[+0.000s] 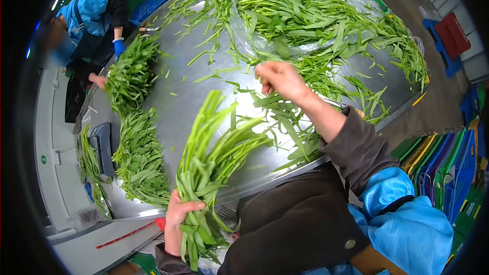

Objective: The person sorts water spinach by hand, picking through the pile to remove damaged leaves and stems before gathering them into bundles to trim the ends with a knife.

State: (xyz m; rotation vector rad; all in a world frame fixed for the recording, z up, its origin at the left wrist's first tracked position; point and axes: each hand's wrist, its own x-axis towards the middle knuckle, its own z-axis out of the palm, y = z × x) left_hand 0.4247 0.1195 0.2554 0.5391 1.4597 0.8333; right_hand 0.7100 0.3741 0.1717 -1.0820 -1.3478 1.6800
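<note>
My left hand (181,211) is wrapped round the leafy part of a bunch of water spinach (204,158) at the table's near edge. Its pale cut stems point up and away from me. My right hand (281,79) hovers over the middle of the table, fingers curled together in a pinch. Whatever is between them, if anything, cannot be made out. Loose stems and leaves (290,127) lie below that hand. A knife with a wooden handle (360,113) lies among the greens beside my right forearm, partly hidden by it.
A large heap of water spinach (295,5) sits on clear plastic at the far side of the metal table (186,71). Bunched greens (140,158) line the left side, near a grey scale (102,147). Across the left corner, a co-worker (91,18) handles another bunch. Folded crates (443,168) stand right.
</note>
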